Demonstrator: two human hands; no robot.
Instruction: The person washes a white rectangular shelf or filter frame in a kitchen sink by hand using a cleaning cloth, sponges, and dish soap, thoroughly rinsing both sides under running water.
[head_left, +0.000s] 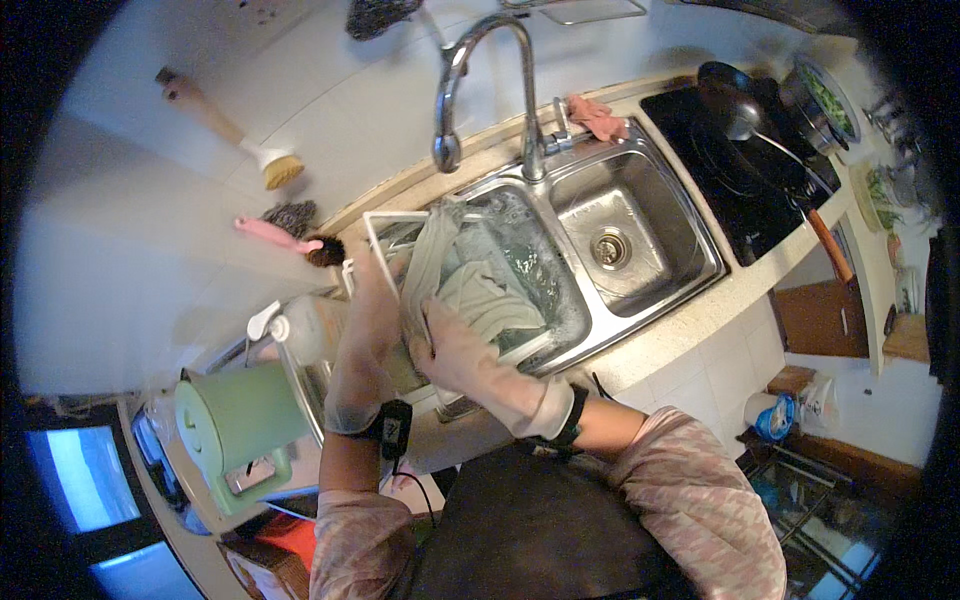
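Note:
A white rectangular frame (384, 259) is tilted over the left basin of a steel double sink (581, 281), which holds sudsy water. Draped over the frame is a wet grey-green cloth (491, 300), with one strip of it running over the frame's far side. My left hand (371, 300), in a translucent glove, is at the frame's left side and grips it; its fingertips are blurred and partly hidden. Gloved as well, my right hand (461, 349) is closed on the near edge of the cloth.
A chrome faucet (532, 112) arches behind the basins. An orange-red rag (596, 118) lies by its handle. Brushes, one with a pink handle (274, 234), hang on the left wall. A green pitcher (236, 420) stands at left. On the right, a wok (750, 165) sits on the cooktop.

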